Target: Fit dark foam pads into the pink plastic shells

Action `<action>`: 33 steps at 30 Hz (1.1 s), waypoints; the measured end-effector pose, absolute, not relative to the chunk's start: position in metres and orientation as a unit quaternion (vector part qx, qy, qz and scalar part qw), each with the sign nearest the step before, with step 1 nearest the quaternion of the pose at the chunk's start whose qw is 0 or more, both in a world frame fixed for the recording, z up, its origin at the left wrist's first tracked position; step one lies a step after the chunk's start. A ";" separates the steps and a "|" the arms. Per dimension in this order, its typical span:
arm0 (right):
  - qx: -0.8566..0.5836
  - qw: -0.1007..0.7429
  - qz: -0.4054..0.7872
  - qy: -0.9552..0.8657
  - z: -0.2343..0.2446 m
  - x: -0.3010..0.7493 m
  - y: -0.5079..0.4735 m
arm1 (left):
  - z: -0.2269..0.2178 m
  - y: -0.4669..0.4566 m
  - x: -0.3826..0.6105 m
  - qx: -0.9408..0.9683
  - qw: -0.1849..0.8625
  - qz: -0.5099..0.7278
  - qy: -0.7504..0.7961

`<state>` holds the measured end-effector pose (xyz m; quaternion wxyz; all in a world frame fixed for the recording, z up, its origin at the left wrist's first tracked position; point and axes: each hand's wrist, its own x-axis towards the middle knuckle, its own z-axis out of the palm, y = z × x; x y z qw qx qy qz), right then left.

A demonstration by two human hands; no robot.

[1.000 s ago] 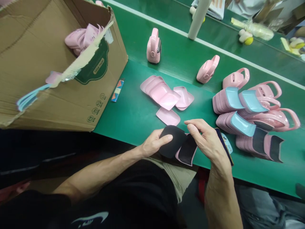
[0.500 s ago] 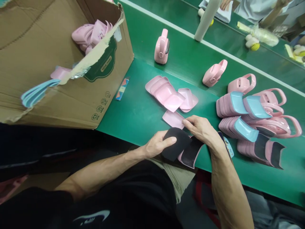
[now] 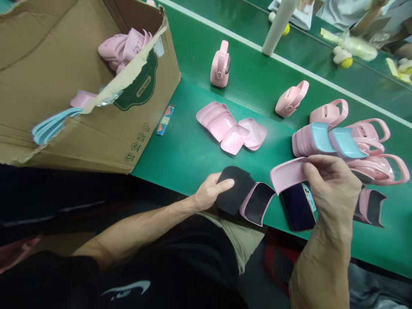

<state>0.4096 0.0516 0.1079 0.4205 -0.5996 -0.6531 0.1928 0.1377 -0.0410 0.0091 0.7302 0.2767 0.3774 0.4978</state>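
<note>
Your right hand point(image 3: 333, 184) has lifted the lone pink panel point(image 3: 286, 174) off the surface point(image 3: 170, 165) and carried it rightward; more of the phone's point(image 3: 296, 210) dark face shows; your hand now partly covers the black-faced stacks point(image 3: 376, 208) at right.

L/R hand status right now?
Left hand: closed, holding black sheets, thumb on top.
Right hand: closed, holding one curved pink piece by its end.

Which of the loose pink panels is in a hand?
The pink panel pinched by the right hand, lifted off the green table. The other loose panels lie overlapping on the table, no hand on them.
</note>
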 end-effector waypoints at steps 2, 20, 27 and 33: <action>-0.593 0.399 0.232 -0.660 0.107 0.415 0.036 | 0.010 -0.040 0.139 0.241 0.738 0.505 0.377; -0.538 0.331 0.239 -0.737 0.065 0.378 -0.001 | 0.008 -0.041 0.139 0.301 0.719 0.487 0.394; -0.545 0.339 0.268 -0.719 0.066 0.381 -0.005 | 0.010 -0.042 0.139 0.295 0.722 0.482 0.400; -0.556 0.343 0.291 -0.699 0.062 0.380 -0.005 | 0.008 -0.042 0.138 0.306 0.716 0.479 0.405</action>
